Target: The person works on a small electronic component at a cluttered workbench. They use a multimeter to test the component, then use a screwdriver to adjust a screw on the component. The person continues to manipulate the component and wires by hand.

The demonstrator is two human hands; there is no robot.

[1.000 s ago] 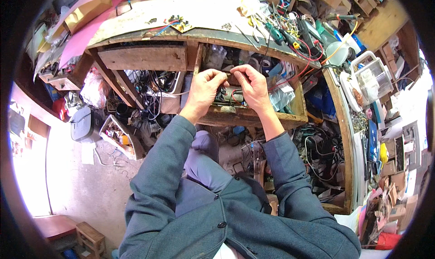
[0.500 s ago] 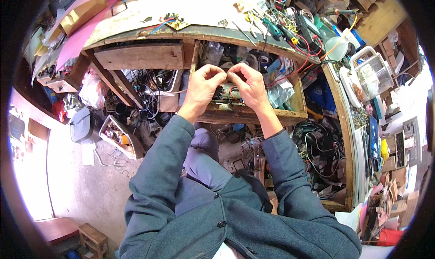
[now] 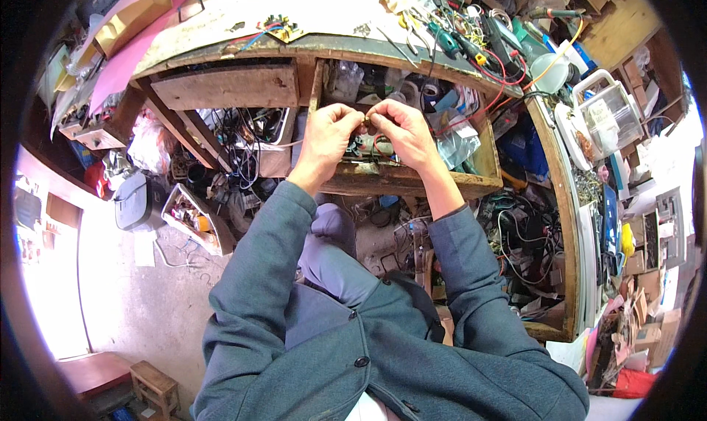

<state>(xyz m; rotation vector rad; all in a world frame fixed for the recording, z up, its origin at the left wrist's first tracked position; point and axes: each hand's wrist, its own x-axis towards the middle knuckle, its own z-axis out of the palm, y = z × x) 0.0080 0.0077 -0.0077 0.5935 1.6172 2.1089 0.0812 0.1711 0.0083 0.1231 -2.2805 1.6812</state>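
Observation:
Over an open wooden drawer (image 3: 412, 185), my left hand (image 3: 328, 142) and my right hand (image 3: 406, 135) meet with fingertips pinched. Between them sits a small brownish piece (image 3: 364, 125), too small to name; both hands grip it. Below and behind the fingers the drawer holds clear plastic bags (image 3: 458, 147), rolls of tape (image 3: 430, 91) and loose parts with red and green wires. Part of the drawer's contents is hidden by my hands.
On the workbench (image 3: 221, 45) lie a small wired circuit board (image 3: 278, 29), pliers (image 3: 409, 34) and a green-handled screwdriver (image 3: 443, 39). A clear lidded container (image 3: 605, 123) stands at right. Tangled cables (image 3: 250, 145) fill the left shelf; a box of parts (image 3: 195, 218) sits on the floor.
My fingertips have drawn slightly apart, and the small brownish piece now shows between them. Both hands stay over the drawer.

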